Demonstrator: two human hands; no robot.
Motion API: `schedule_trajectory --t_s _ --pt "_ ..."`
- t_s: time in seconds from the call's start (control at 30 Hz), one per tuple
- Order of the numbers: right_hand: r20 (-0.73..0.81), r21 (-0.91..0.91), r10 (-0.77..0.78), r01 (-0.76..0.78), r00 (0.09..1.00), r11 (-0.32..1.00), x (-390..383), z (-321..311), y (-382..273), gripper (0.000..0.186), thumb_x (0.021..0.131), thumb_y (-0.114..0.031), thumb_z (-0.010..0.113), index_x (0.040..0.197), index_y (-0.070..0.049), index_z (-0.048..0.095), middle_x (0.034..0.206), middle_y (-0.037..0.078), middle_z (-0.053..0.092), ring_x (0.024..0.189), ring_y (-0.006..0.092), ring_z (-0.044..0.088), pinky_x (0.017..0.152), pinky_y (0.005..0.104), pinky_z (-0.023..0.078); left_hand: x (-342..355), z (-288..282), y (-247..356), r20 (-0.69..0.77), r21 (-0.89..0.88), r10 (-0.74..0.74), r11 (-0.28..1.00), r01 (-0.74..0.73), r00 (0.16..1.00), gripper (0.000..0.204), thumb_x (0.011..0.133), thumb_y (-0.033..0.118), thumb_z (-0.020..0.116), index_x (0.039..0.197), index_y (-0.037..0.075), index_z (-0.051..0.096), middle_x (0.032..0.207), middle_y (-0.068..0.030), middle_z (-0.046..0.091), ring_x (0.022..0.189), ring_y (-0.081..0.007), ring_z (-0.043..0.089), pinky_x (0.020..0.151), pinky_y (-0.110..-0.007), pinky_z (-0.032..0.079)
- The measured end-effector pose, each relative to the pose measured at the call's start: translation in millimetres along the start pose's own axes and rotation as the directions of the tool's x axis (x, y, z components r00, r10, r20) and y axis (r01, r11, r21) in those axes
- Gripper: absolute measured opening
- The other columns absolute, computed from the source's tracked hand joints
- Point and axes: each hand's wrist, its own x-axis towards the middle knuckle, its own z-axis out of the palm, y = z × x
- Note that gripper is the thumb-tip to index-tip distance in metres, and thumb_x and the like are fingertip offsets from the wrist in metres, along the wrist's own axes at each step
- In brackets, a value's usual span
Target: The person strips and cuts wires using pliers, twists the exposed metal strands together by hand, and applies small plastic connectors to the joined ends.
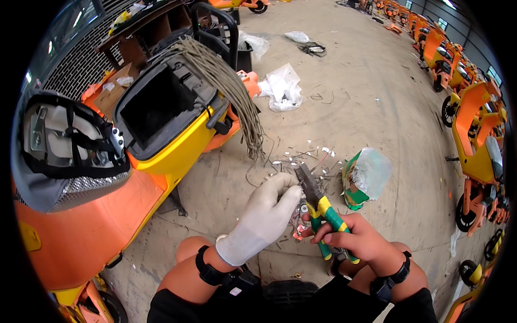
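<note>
Gripping the pliers (325, 206) in the right hand (362, 237) by the green-and-yellow handles, well behind the pivot, probably for leverage, low over the scrap-littered floor (344, 107). Pinching thumb to fingers with the gloved left hand (264, 211) just beside the pliers' head, likely to steady something small; can't tell what, if anything. Note cord bundle (229, 89) draped over the yellow scooter (186, 153) far left, presumably for easy reach.

Scooter (94, 202) L of pliers (336, 219), bag (371, 173) on flr (344, 121) to R, cord bundle (229, 89) on scooter.
</note>
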Motion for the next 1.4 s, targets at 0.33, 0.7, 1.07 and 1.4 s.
schedule_trajectory --t_s 0.33,0.7,1.07,1.4 --pt "-0.045 -0.178 -0.078 0.069 0.996 0.982 3.8 0.7 4.6 0.015 0.087 -0.004 0.066 0.098 0.002 0.073 0.125 0.013 0.061 0.12 0.025 0.055 0.104 0.039 0.043 1.4 -1.8 -5.1 0.027 0.127 0.027 0.991 -0.03 0.999 0.022 0.098 0.017 0.054 0.106 -0.002 0.062 0.077 -0.0086 0.068 0.064 -0.0117 0.061 0.061 -0.031 0.051" --pt "-0.066 -0.217 -0.082 0.066 0.994 0.974 3.1 4.1 0.6 0.011 0.087 -0.003 0.065 0.094 0.003 0.071 0.119 0.012 0.063 0.118 0.0255 0.055 0.102 0.0395 0.044 2.3 0.3 -7.2 0.023 0.093 -0.024 0.995 0.022 0.999 0.02 0.098 0.016 0.052 0.099 -0.002 0.061 0.071 -0.0076 0.064 0.06 -0.0135 0.061 0.058 -0.033 0.049" --pt "-0.067 -0.284 -0.074 0.052 0.995 0.957 0.8 1.9 3.7 0.013 0.089 -0.006 0.064 0.095 0.003 0.071 0.118 0.012 0.063 0.116 0.0254 0.056 0.101 0.0388 0.043 2.7 1.9 -11.0 0.024 0.112 -0.002 0.994 -0.001 1.0 0.02 0.098 0.015 0.052 0.096 -0.002 0.061 0.071 -0.0068 0.065 0.058 -0.013 0.06 0.055 -0.032 0.049" --pt "-0.191 -0.186 0.052 -0.089 0.98 0.979 -3.9 8.2 3.5 0.014 0.092 -0.011 0.068 0.099 0.001 0.068 0.113 0.009 0.065 0.105 0.0188 0.06 0.095 0.0343 0.046 1.8 4.2 -7.0 0.032 0.13 -0.005 0.991 0.001 0.999 0.019 0.097 0.016 0.054 0.095 -0.001 0.062 0.07 -0.0086 0.064 0.061 -0.0157 0.06 0.059 -0.034 0.048"
